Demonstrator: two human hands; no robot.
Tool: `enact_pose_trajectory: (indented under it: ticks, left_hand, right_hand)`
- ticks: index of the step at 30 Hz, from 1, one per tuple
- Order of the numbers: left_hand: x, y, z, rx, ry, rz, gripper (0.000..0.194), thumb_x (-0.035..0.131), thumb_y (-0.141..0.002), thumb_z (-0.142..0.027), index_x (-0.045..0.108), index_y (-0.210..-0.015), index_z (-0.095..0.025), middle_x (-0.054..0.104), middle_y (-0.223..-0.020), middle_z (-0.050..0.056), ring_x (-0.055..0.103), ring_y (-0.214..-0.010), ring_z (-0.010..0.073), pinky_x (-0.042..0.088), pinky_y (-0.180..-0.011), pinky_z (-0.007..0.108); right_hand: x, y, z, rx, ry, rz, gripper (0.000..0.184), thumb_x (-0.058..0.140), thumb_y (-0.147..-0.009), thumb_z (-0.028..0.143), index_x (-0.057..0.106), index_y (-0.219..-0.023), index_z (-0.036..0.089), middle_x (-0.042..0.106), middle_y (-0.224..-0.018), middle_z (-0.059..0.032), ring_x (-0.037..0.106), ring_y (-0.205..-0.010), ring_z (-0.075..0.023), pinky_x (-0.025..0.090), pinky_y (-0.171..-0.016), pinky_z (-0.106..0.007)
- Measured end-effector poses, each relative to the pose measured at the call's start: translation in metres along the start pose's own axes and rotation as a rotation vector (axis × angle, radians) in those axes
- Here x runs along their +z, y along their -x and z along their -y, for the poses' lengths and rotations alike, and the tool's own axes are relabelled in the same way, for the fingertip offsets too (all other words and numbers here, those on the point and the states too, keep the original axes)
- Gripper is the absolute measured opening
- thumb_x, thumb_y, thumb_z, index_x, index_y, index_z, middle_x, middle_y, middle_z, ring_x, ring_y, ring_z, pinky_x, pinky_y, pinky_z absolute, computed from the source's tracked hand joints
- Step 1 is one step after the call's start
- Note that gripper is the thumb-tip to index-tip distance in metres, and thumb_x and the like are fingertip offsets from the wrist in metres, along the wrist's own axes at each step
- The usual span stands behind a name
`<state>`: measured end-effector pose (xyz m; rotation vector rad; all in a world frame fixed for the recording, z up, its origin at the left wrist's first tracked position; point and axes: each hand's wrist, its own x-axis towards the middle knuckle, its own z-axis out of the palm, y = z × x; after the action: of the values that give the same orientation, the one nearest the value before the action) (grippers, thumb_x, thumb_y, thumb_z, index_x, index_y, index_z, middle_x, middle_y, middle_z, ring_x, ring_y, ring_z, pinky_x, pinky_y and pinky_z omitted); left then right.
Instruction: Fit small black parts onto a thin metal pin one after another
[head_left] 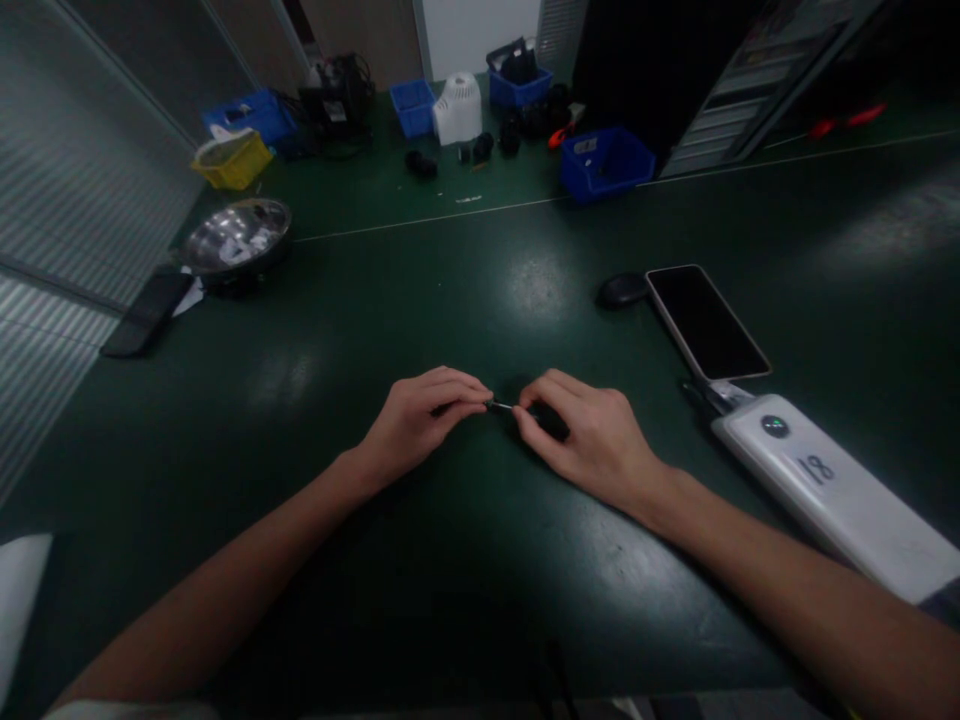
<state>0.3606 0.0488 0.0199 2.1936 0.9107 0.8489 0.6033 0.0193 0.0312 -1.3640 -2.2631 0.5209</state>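
My left hand (pixel 425 415) reaches in over the green table, with thumb and fingertips pinched on a small dark piece (pixel 490 404). Facing it, my right hand (pixel 585 425) is closed around a thin tool with a bright metal shaft (pixel 504 407), which looks like a small screwdriver. Its shaft spans the narrow gap between both sets of fingertips and meets the dark piece. Most of the tool's grip is hidden in my right fingers, and the dark piece is too small to make out in detail.
Right of my hands lie a phone (pixel 707 322), a black mouse-like object (pixel 624 290) and a white power bank (pixel 840 490). A metal bowl (pixel 274 225) and dark phone-like slab (pixel 148 312) sit left. Farther back are a blue bin (pixel 607 175), yellow basket (pixel 238 160) and white housing (pixel 459 110).
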Motion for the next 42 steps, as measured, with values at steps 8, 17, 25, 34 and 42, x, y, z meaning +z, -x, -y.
enact_pose_trajectory:
  ticks: [8, 17, 25, 34, 42]
  left_hand:
    - [0.000, 0.001, 0.000, 0.002, -0.002, 0.016, 0.016, 0.063, -0.096, -0.016, 0.074, -0.107, -0.020, 0.073, -0.109, 0.005, 0.069, -0.104, 0.0165, 0.057, -0.094, 0.033]
    - [0.002, 0.000, -0.006, 0.069, -0.036, 0.103, 0.018, 0.060, -0.098, -0.015, 0.070, -0.113, -0.019, 0.072, -0.112, 0.005, 0.067, -0.107, 0.0155, 0.056, -0.095, 0.031]
    - [0.002, 0.002, -0.006, 0.070, -0.203, 0.080, 0.033, 0.060, -0.098, -0.017, 0.065, -0.130, -0.024, 0.065, -0.112, 0.007, 0.059, -0.102, 0.0176, 0.053, -0.085, 0.033]
    - [0.001, 0.001, -0.006, 0.048, -0.427, 0.184, 0.047, 0.052, -0.098, -0.014, 0.056, -0.144, -0.026, 0.058, -0.113, 0.009, 0.053, -0.101, 0.0212, 0.049, -0.084, 0.037]
    - [0.000, 0.001, -0.013, -0.050, -0.125, 0.147, 0.029, 0.059, -0.099, -0.020, 0.064, -0.127, -0.021, 0.066, -0.116, 0.007, 0.060, -0.107, 0.0185, 0.052, -0.093, 0.034]
  right_hand:
    - [-0.001, 0.000, 0.000, -0.021, 0.018, 0.021, 0.022, 0.049, -0.101, 0.036, 0.064, -0.099, 0.021, 0.066, -0.093, -0.0025, 0.057, -0.070, -0.0125, 0.038, -0.062, -0.026]
    - [0.001, 0.002, 0.001, -0.058, 0.015, 0.051, 0.023, 0.048, -0.103, 0.037, 0.064, -0.102, 0.021, 0.065, -0.096, -0.0018, 0.057, -0.072, -0.0123, 0.038, -0.063, -0.027]
    - [0.000, 0.002, -0.002, -0.017, 0.008, -0.013, 0.021, 0.050, -0.102, 0.036, 0.064, -0.101, 0.020, 0.065, -0.095, -0.0016, 0.057, -0.071, -0.0124, 0.037, -0.062, -0.027]
    - [-0.001, 0.000, -0.005, 0.063, 0.184, -0.016, 0.023, 0.051, -0.100, 0.040, 0.065, -0.098, 0.022, 0.066, -0.096, -0.0011, 0.058, -0.071, -0.0142, 0.031, -0.058, -0.029]
    - [-0.002, 0.001, -0.005, 0.099, 0.225, -0.018, 0.020, 0.053, -0.099, 0.040, 0.065, -0.095, 0.024, 0.065, -0.095, -0.0003, 0.057, -0.069, -0.0144, 0.028, -0.057, -0.030]
